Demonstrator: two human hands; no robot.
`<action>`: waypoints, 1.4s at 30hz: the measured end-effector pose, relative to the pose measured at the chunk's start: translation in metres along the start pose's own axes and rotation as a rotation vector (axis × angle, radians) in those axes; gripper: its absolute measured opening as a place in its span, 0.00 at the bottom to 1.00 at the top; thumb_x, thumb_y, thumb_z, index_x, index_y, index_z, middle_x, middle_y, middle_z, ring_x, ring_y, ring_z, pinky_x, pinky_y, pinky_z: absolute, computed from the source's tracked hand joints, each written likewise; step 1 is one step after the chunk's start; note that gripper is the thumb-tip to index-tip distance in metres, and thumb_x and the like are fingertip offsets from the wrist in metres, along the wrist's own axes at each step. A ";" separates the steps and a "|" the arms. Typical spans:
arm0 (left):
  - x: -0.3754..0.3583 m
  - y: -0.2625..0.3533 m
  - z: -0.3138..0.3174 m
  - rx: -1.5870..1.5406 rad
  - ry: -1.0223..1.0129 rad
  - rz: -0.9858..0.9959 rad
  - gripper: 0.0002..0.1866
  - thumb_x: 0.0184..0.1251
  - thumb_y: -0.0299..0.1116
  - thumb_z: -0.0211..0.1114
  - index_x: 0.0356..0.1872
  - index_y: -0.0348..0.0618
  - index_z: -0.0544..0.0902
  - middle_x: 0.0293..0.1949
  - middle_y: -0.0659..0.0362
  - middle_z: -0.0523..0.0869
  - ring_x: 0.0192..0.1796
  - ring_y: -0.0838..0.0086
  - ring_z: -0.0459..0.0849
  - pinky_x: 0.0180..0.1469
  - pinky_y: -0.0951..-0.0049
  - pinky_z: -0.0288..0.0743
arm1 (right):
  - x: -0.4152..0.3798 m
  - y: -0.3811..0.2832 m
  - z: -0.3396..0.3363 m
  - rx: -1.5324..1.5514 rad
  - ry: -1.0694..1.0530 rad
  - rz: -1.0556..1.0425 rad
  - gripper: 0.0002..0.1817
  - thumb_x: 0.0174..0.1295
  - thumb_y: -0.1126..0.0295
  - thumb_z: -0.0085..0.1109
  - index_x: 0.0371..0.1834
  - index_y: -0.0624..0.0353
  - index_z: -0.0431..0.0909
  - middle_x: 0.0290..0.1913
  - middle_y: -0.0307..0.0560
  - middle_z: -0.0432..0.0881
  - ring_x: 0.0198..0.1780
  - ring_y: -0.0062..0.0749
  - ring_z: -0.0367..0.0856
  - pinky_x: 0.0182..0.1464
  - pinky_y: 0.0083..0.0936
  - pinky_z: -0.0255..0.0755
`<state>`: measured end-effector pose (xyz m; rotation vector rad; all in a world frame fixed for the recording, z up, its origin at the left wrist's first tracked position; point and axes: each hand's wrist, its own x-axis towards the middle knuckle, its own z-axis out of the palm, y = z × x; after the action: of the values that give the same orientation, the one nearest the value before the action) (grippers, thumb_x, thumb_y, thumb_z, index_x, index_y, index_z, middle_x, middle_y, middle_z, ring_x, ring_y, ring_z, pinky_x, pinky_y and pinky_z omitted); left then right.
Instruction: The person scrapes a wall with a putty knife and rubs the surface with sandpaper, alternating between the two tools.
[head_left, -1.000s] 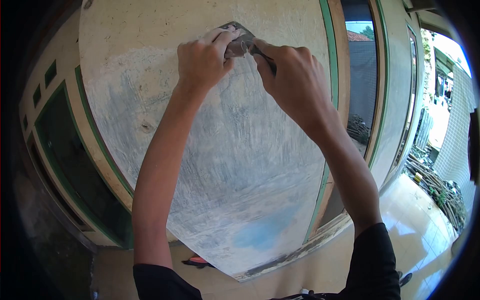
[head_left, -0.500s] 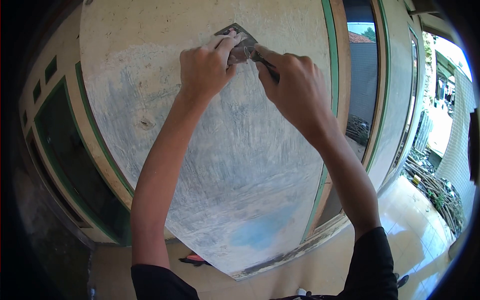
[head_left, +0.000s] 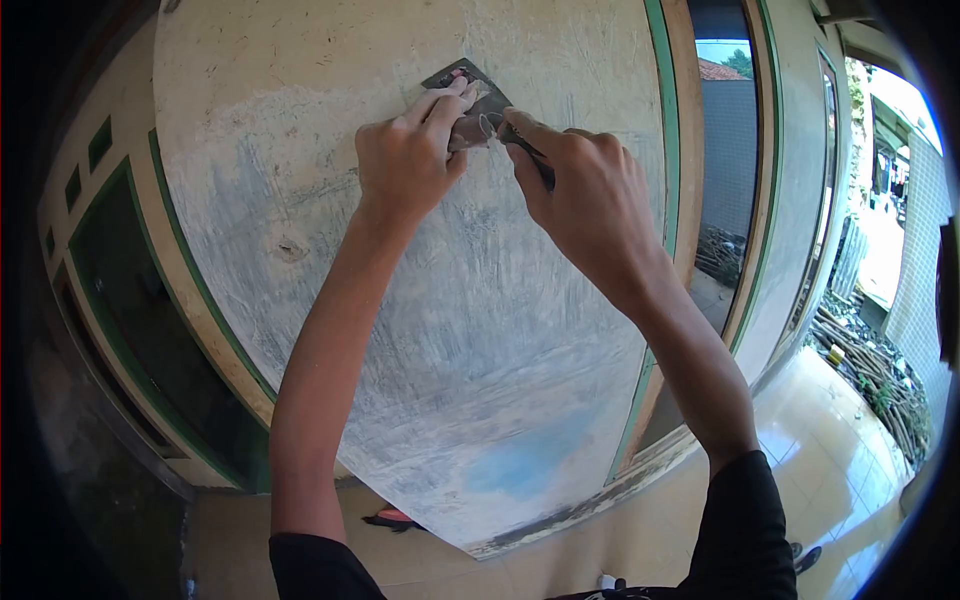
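A flat-bladed scraper (head_left: 490, 101) lies against the upper part of a wall with patchy, worn paint (head_left: 480, 290). My right hand (head_left: 592, 200) is closed round its dark handle, coming from the right. On the blade, the fingers of my left hand (head_left: 405, 160) press down, with the thumb tucked at the lower edge. Both arms are raised and stretched forward. The blade's working edge is partly hidden by my left fingers. Grey-white scuffed streaks cover the wall below the hands, with a light blue patch (head_left: 525, 462) low down.
A small chipped spot (head_left: 290, 248) marks the wall at left. Green-trimmed window frames (head_left: 670, 130) stand on the right, and a dark green-framed door or window (head_left: 150, 320) on the left. Tiled floor (head_left: 815, 440) lies below; a pile of sticks (head_left: 875, 385) is outside at right.
The scraper and both hands have shifted slightly down and to the left on the wall. Both hands keep their hold.
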<state>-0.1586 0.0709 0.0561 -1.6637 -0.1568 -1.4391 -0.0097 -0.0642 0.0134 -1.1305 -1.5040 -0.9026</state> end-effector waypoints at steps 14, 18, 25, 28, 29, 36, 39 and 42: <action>0.030 -0.012 0.008 0.127 0.012 0.013 0.23 0.49 0.29 0.73 0.50 0.52 0.85 0.40 0.66 0.90 0.30 0.66 0.90 0.31 0.69 0.83 | 0.026 0.009 0.010 -0.012 0.083 -0.045 0.13 0.66 0.69 0.60 0.49 0.62 0.86 0.24 0.59 0.84 0.24 0.49 0.86 0.28 0.39 0.80; 0.036 -0.014 0.008 0.192 -0.018 -0.023 0.23 0.49 0.30 0.74 0.51 0.52 0.85 0.40 0.65 0.90 0.31 0.66 0.90 0.32 0.66 0.83 | 0.038 0.002 0.007 -0.037 0.092 -0.029 0.12 0.65 0.70 0.60 0.48 0.62 0.86 0.25 0.60 0.84 0.25 0.52 0.86 0.28 0.40 0.80; 0.017 -0.009 0.006 0.154 -0.070 -0.045 0.29 0.48 0.33 0.75 0.57 0.55 0.83 0.34 0.63 0.91 0.27 0.65 0.89 0.29 0.64 0.81 | 0.023 -0.001 0.003 0.007 0.050 -0.034 0.12 0.65 0.70 0.59 0.47 0.61 0.86 0.24 0.60 0.84 0.25 0.52 0.86 0.29 0.40 0.81; 0.025 -0.009 0.007 0.200 -0.097 -0.061 0.31 0.48 0.34 0.76 0.59 0.56 0.82 0.29 0.60 0.90 0.26 0.64 0.89 0.28 0.64 0.80 | 0.032 -0.001 -0.003 0.000 0.049 -0.005 0.12 0.66 0.70 0.59 0.48 0.61 0.86 0.24 0.59 0.84 0.25 0.51 0.86 0.28 0.40 0.80; 0.025 -0.009 0.005 0.198 -0.077 -0.066 0.33 0.47 0.34 0.76 0.61 0.56 0.81 0.26 0.58 0.89 0.25 0.63 0.89 0.28 0.64 0.80 | 0.030 -0.002 -0.001 0.000 0.044 -0.010 0.12 0.66 0.70 0.59 0.48 0.61 0.86 0.24 0.59 0.84 0.25 0.51 0.86 0.28 0.40 0.80; 0.018 -0.006 0.006 0.045 0.021 -0.030 0.30 0.48 0.34 0.76 0.58 0.55 0.82 0.27 0.59 0.90 0.25 0.64 0.89 0.28 0.64 0.81 | 0.030 -0.001 0.001 -0.024 0.039 -0.007 0.11 0.66 0.69 0.59 0.46 0.61 0.86 0.24 0.59 0.84 0.25 0.51 0.86 0.28 0.39 0.81; 0.036 -0.009 0.003 0.278 -0.130 -0.111 0.29 0.48 0.32 0.76 0.57 0.54 0.83 0.36 0.63 0.92 0.28 0.66 0.90 0.30 0.66 0.82 | 0.035 -0.001 -0.002 -0.015 0.050 -0.010 0.12 0.66 0.69 0.59 0.48 0.61 0.86 0.23 0.59 0.84 0.24 0.50 0.86 0.28 0.39 0.80; 0.022 0.002 -0.002 0.190 -0.094 -0.068 0.29 0.48 0.31 0.76 0.56 0.53 0.83 0.38 0.64 0.92 0.28 0.66 0.90 0.30 0.67 0.82 | 0.022 -0.003 -0.004 0.006 0.024 0.012 0.13 0.66 0.69 0.59 0.49 0.61 0.86 0.23 0.58 0.84 0.24 0.49 0.86 0.28 0.39 0.80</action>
<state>-0.1518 0.0593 0.0731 -1.5825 -0.3939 -1.3522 -0.0128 -0.0645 0.0356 -1.1198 -1.4777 -0.9002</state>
